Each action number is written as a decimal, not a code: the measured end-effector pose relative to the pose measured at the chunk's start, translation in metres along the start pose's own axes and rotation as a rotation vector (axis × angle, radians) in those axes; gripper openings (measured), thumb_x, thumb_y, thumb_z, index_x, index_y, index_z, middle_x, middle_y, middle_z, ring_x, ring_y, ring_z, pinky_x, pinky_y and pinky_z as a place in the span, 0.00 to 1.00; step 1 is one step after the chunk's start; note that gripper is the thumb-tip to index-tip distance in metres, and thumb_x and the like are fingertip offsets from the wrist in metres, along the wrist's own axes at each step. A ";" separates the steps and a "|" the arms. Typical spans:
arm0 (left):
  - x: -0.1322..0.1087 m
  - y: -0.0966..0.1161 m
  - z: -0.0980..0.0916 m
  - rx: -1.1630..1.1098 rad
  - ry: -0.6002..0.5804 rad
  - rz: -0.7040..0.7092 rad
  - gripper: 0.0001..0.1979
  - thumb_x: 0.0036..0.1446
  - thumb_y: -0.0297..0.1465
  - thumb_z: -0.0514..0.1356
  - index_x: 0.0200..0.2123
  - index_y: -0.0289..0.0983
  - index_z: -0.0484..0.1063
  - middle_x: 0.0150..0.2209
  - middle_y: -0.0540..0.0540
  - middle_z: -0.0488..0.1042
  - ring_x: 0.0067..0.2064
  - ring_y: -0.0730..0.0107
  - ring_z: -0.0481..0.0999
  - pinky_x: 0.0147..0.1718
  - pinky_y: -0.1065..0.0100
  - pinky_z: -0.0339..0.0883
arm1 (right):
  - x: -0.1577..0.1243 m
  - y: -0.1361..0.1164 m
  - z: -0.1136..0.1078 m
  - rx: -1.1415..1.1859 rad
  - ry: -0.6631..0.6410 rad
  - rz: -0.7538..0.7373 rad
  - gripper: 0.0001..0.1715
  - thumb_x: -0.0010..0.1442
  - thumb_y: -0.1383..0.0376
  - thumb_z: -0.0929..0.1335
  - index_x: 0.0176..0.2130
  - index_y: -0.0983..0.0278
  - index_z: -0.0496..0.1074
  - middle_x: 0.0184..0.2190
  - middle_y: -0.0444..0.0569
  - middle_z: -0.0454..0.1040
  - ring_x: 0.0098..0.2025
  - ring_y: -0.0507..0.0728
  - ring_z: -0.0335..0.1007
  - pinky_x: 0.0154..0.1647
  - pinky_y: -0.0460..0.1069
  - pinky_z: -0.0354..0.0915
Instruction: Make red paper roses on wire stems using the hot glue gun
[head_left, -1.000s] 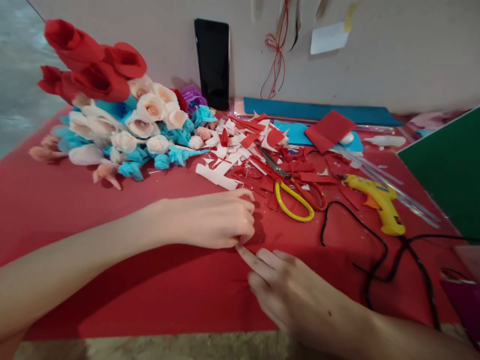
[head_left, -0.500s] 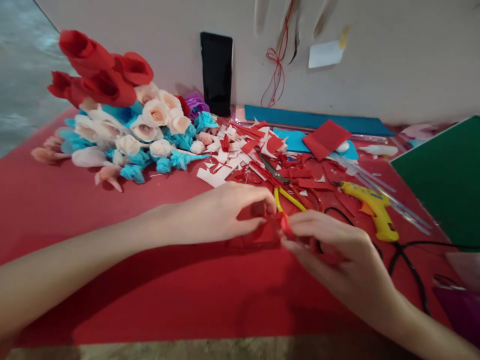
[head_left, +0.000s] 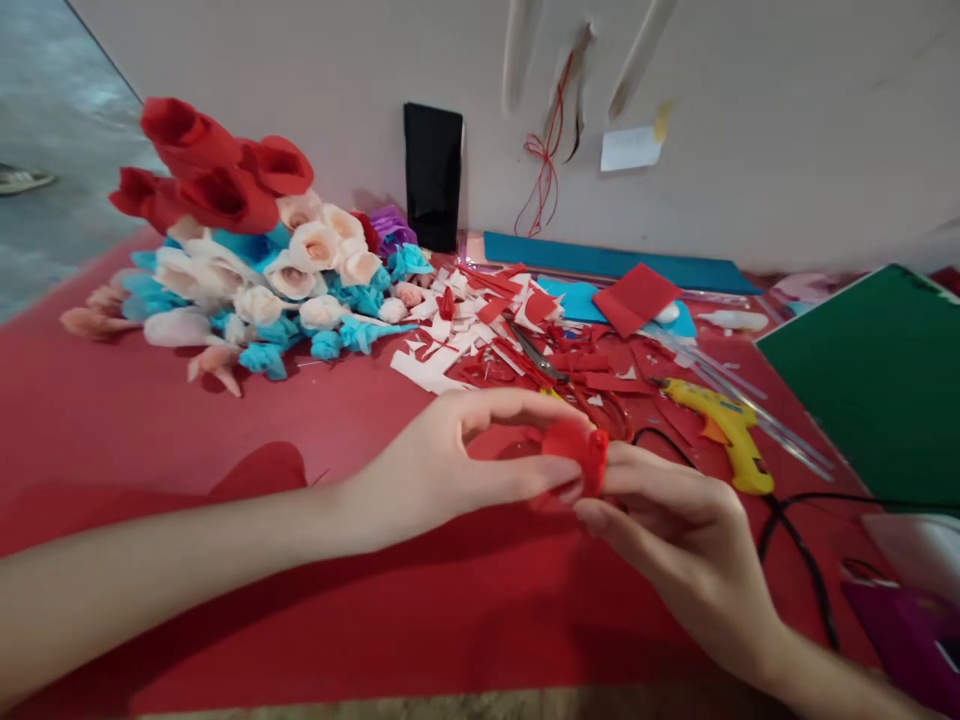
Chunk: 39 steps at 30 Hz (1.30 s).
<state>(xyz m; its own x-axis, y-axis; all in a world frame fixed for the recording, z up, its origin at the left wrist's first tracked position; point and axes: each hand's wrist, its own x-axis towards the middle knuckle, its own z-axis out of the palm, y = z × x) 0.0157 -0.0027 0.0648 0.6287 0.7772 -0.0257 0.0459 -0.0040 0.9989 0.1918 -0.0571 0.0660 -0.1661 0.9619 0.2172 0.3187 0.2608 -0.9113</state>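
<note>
My left hand [head_left: 457, 470] pinches a red paper petal [head_left: 561, 440] between its thumb and fingers. Against the petal's right side stands a small rolled red paper bud [head_left: 596, 455], which the fingertips of my right hand [head_left: 675, 520] grip from the right. Both pieces touch above the red table [head_left: 420, 630], and the fingers partly hide them. Beyond my hands, the scissors [head_left: 534, 350] lie among red and white paper scraps [head_left: 480, 320]. A yellow glue gun [head_left: 724, 430] rests on its side to the right of my right hand.
Paper flowers [head_left: 247, 260] in red, cream and blue are heaped at the back left. A black phone [head_left: 433, 178] leans on the wall. Red paper [head_left: 637, 298], clear glue sticks [head_left: 772, 415], a green board [head_left: 877, 370] and a black cord [head_left: 806, 560] occupy the right side.
My left hand has lifted a red petal from the table and brought it right, against the bud in my right hand. The view has shifted slightly.
</note>
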 end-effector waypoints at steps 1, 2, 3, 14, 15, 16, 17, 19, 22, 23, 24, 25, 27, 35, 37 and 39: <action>-0.001 0.000 0.002 -0.019 -0.014 -0.009 0.13 0.53 0.32 0.60 0.43 0.38 0.71 0.43 0.51 0.75 0.47 0.71 0.72 0.46 0.76 0.65 | 0.000 0.000 0.000 -0.008 0.019 -0.015 0.03 0.51 0.71 0.70 0.26 0.66 0.73 0.26 0.45 0.73 0.28 0.49 0.69 0.34 0.42 0.67; -0.002 0.000 0.004 -0.029 -0.023 -0.003 0.11 0.54 0.31 0.59 0.42 0.38 0.72 0.42 0.51 0.76 0.47 0.72 0.72 0.47 0.76 0.65 | 0.000 0.001 0.000 -0.011 0.030 -0.033 0.03 0.51 0.71 0.70 0.25 0.66 0.73 0.26 0.45 0.73 0.28 0.49 0.69 0.34 0.42 0.67; -0.003 0.000 0.005 -0.030 -0.027 0.015 0.10 0.54 0.30 0.59 0.41 0.37 0.73 0.41 0.51 0.77 0.47 0.72 0.73 0.46 0.76 0.65 | 0.000 0.002 0.000 -0.012 0.032 -0.048 0.03 0.51 0.72 0.70 0.26 0.65 0.73 0.27 0.44 0.73 0.28 0.49 0.69 0.33 0.41 0.67; -0.010 0.001 0.014 0.093 0.033 0.356 0.10 0.53 0.19 0.56 0.37 0.28 0.76 0.43 0.42 0.76 0.45 0.71 0.73 0.46 0.73 0.67 | -0.002 0.010 0.006 -0.042 0.089 -0.187 0.10 0.47 0.77 0.70 0.27 0.62 0.73 0.23 0.40 0.72 0.25 0.47 0.67 0.26 0.39 0.64; -0.010 0.002 0.014 0.096 0.023 0.379 0.10 0.53 0.18 0.55 0.38 0.27 0.75 0.43 0.40 0.76 0.45 0.70 0.73 0.47 0.71 0.67 | -0.002 0.010 0.005 -0.049 0.093 -0.189 0.10 0.47 0.77 0.70 0.26 0.63 0.72 0.22 0.39 0.71 0.24 0.47 0.67 0.26 0.39 0.64; -0.011 0.002 0.015 0.101 0.016 0.399 0.11 0.53 0.18 0.55 0.38 0.25 0.75 0.43 0.39 0.76 0.45 0.69 0.73 0.48 0.70 0.66 | -0.003 0.010 0.005 -0.050 0.093 -0.188 0.10 0.47 0.78 0.70 0.25 0.63 0.71 0.21 0.39 0.71 0.24 0.47 0.67 0.26 0.39 0.64; -0.012 0.002 0.016 0.107 0.011 0.412 0.11 0.53 0.17 0.54 0.38 0.24 0.74 0.43 0.37 0.76 0.45 0.69 0.73 0.49 0.68 0.65 | -0.003 0.010 0.005 -0.047 0.090 -0.180 0.10 0.46 0.78 0.70 0.25 0.64 0.71 0.21 0.39 0.71 0.24 0.47 0.67 0.26 0.38 0.63; -0.013 0.002 0.017 0.123 -0.006 0.426 0.11 0.53 0.17 0.54 0.39 0.23 0.74 0.43 0.36 0.76 0.45 0.67 0.73 0.50 0.66 0.64 | -0.004 0.010 0.005 -0.037 0.081 -0.152 0.11 0.45 0.80 0.68 0.24 0.65 0.70 0.21 0.40 0.71 0.24 0.46 0.67 0.26 0.38 0.63; -0.013 0.001 0.018 0.148 -0.028 0.448 0.12 0.51 0.18 0.57 0.40 0.24 0.74 0.43 0.36 0.76 0.47 0.65 0.72 0.51 0.64 0.64 | -0.004 0.009 0.006 0.000 0.083 -0.129 0.13 0.44 0.82 0.66 0.24 0.66 0.71 0.22 0.41 0.71 0.25 0.47 0.67 0.26 0.38 0.63; -0.013 0.000 0.018 0.156 -0.032 0.456 0.13 0.50 0.18 0.58 0.41 0.25 0.74 0.43 0.37 0.76 0.47 0.65 0.72 0.50 0.64 0.64 | -0.005 0.010 0.007 0.017 0.080 -0.124 0.13 0.44 0.82 0.66 0.25 0.65 0.71 0.23 0.41 0.71 0.25 0.47 0.67 0.26 0.38 0.63; -0.013 0.000 0.018 0.164 -0.031 0.463 0.13 0.50 0.19 0.58 0.41 0.26 0.74 0.43 0.38 0.76 0.46 0.64 0.71 0.49 0.63 0.65 | -0.005 0.010 0.008 0.032 0.074 -0.121 0.13 0.44 0.82 0.66 0.25 0.65 0.71 0.23 0.41 0.71 0.25 0.47 0.67 0.26 0.38 0.63; -0.013 -0.001 0.017 0.174 -0.028 0.468 0.13 0.49 0.19 0.59 0.41 0.28 0.74 0.43 0.39 0.76 0.46 0.64 0.71 0.48 0.62 0.66 | -0.005 0.010 0.008 0.045 0.068 -0.119 0.13 0.44 0.81 0.66 0.25 0.65 0.71 0.23 0.40 0.72 0.25 0.47 0.67 0.26 0.38 0.64; -0.013 -0.003 0.017 0.196 -0.022 0.477 0.13 0.49 0.20 0.59 0.40 0.29 0.74 0.42 0.40 0.77 0.45 0.64 0.70 0.46 0.62 0.66 | -0.007 0.010 0.010 0.056 0.063 -0.108 0.13 0.45 0.81 0.67 0.25 0.64 0.71 0.23 0.40 0.72 0.26 0.47 0.67 0.26 0.38 0.64; -0.010 -0.005 0.017 0.270 0.019 0.570 0.10 0.49 0.19 0.58 0.36 0.29 0.76 0.39 0.40 0.78 0.41 0.65 0.70 0.44 0.62 0.67 | -0.010 0.012 0.014 0.075 0.068 -0.073 0.10 0.48 0.77 0.68 0.27 0.62 0.73 0.22 0.41 0.73 0.24 0.49 0.69 0.25 0.40 0.66; -0.009 -0.003 0.017 0.286 0.036 0.583 0.10 0.49 0.19 0.58 0.35 0.28 0.76 0.39 0.39 0.78 0.40 0.65 0.70 0.43 0.61 0.67 | -0.010 0.012 0.013 0.088 0.050 -0.059 0.11 0.48 0.77 0.68 0.29 0.61 0.73 0.24 0.41 0.73 0.25 0.49 0.69 0.26 0.40 0.66; -0.009 -0.002 0.017 0.292 0.034 0.580 0.10 0.49 0.19 0.57 0.35 0.29 0.77 0.40 0.39 0.78 0.40 0.64 0.69 0.43 0.61 0.67 | -0.010 0.012 0.012 0.107 0.028 -0.058 0.13 0.48 0.77 0.69 0.32 0.60 0.74 0.26 0.41 0.75 0.27 0.49 0.71 0.28 0.39 0.67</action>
<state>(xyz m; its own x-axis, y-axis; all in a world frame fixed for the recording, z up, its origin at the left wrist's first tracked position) 0.0230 -0.0202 0.0622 0.5903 0.6166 0.5209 -0.0817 -0.5963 0.7986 0.1858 -0.0648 0.0485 -0.1552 0.9476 0.2793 0.2077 0.3077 -0.9285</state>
